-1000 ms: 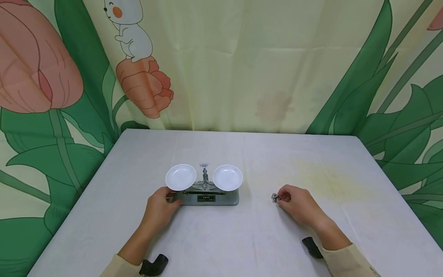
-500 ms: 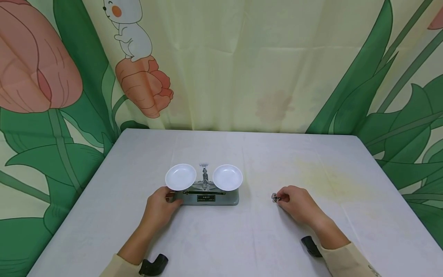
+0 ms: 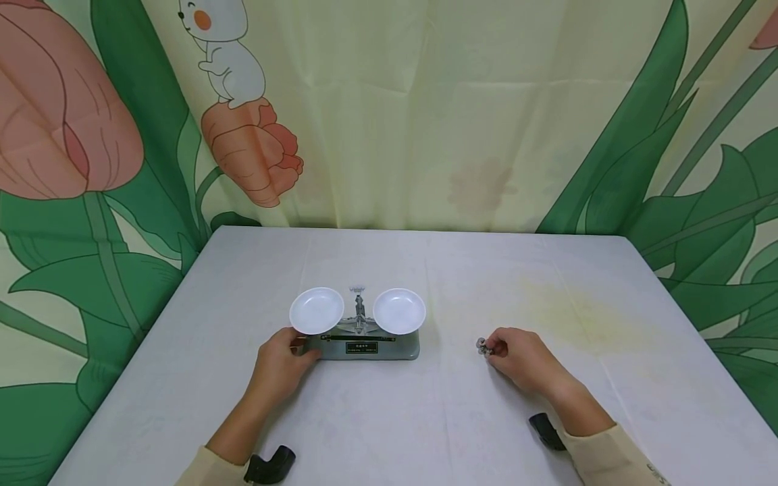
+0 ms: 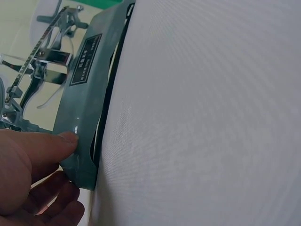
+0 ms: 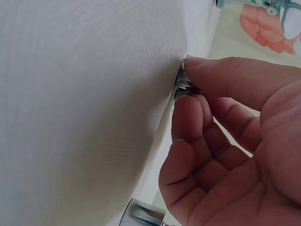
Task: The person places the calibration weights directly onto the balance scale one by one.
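Note:
A balance scale (image 3: 398,347) with a grey-green base stands on the table. It carries a left white pan (image 3: 317,310) and a right white pan (image 3: 399,311), with nothing on either. My left hand (image 3: 281,368) grips the left end of the base, and the left wrist view shows the thumb (image 4: 59,145) pressed on its front face. To the right of the scale, my right hand (image 3: 527,359) pinches a small shiny metal weight (image 5: 182,77) between thumb and fingertips at the tabletop. The fingers partly cover it. Several shiny pieces (image 3: 483,346) show at these fingertips in the head view.
Another shiny metal cylinder (image 5: 141,214) shows at the lower edge of the right wrist view. The table (image 3: 389,432) has a white cloth. Behind it hangs a printed curtain (image 3: 389,121). A black wrist device (image 3: 270,466) sits by the left sleeve, a second (image 3: 547,432) by the right.

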A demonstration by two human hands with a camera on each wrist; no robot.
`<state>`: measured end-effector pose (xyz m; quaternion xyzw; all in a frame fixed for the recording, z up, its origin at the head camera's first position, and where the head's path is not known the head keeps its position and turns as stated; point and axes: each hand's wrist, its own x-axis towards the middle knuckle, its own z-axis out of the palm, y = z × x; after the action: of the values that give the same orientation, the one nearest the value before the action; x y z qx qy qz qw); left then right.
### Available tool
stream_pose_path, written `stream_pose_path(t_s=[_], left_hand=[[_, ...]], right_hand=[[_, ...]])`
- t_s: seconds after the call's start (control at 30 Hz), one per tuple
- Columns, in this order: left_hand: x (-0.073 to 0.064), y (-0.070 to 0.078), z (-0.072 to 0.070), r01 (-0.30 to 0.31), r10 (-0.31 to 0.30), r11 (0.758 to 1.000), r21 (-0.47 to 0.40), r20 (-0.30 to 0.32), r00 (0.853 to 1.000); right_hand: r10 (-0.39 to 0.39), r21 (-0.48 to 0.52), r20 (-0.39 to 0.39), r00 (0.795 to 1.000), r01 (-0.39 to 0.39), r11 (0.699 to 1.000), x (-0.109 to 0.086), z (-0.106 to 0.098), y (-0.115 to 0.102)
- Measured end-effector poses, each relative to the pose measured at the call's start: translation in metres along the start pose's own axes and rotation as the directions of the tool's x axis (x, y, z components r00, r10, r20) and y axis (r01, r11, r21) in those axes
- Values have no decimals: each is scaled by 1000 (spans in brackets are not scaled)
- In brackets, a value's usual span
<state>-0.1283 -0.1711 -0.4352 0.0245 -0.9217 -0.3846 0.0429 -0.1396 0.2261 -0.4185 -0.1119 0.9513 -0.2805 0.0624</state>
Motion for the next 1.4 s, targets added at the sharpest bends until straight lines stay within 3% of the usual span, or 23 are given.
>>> stream_pose_path(t_s=[0.5,0.77,0.97,1.4], left_hand=[[1,0,0,10,-10,1000,6,5,1000],[-1,1,-2,9,-9,1000,9,2,1000],[-1,1,-2,5,-5,1000,6,1,1000],[-1,1,-1,-2,2,1000,6,0,1000]], right_hand=[[-14,4,10,1000,14,1000,-1,-3,0],[-21,13,-66,998,22,1000,-8,-16,-9],[-44,54,-79,996,48,997,-7,-24,-18],[-167,84,-237,957,192,978,1,-20,-40]])
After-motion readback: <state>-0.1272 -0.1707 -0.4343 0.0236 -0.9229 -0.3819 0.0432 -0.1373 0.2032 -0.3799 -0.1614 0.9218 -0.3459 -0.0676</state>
